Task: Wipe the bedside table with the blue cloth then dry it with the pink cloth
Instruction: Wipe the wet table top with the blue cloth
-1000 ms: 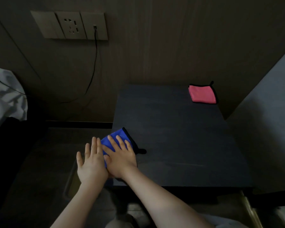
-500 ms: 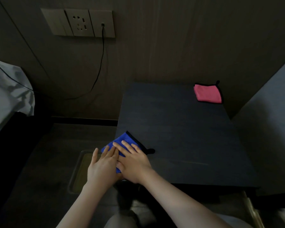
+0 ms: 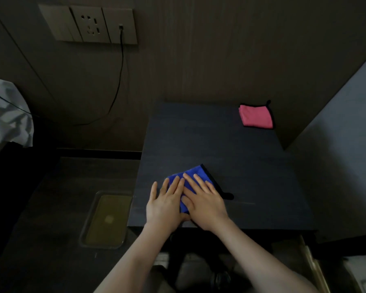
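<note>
The blue cloth [image 3: 193, 174] lies folded on the dark bedside table [image 3: 241, 166], near its front left corner. Both my hands press flat on it with fingers stretched out. My right hand [image 3: 205, 205] covers the cloth's near right part. My left hand [image 3: 164, 207] lies beside it, its fingers over the cloth's left edge and its palm on the table top. The cloth's black loop [image 3: 227, 196] sticks out to the right. The pink cloth [image 3: 256, 116] sits folded at the table's far right corner, apart from both hands.
A wall socket panel [image 3: 89, 24] with a black cable [image 3: 116, 85] plugged in hangs at the upper left. White bedding [image 3: 6, 117] shows at the left edge. A lower dark surface with a rectangular inset [image 3: 106, 218] lies left of the table. A grey wall [image 3: 336, 155] borders the right.
Both hands have slid the blue cloth rightwards from the table's left edge further onto the top. The pink cloth has not moved.
</note>
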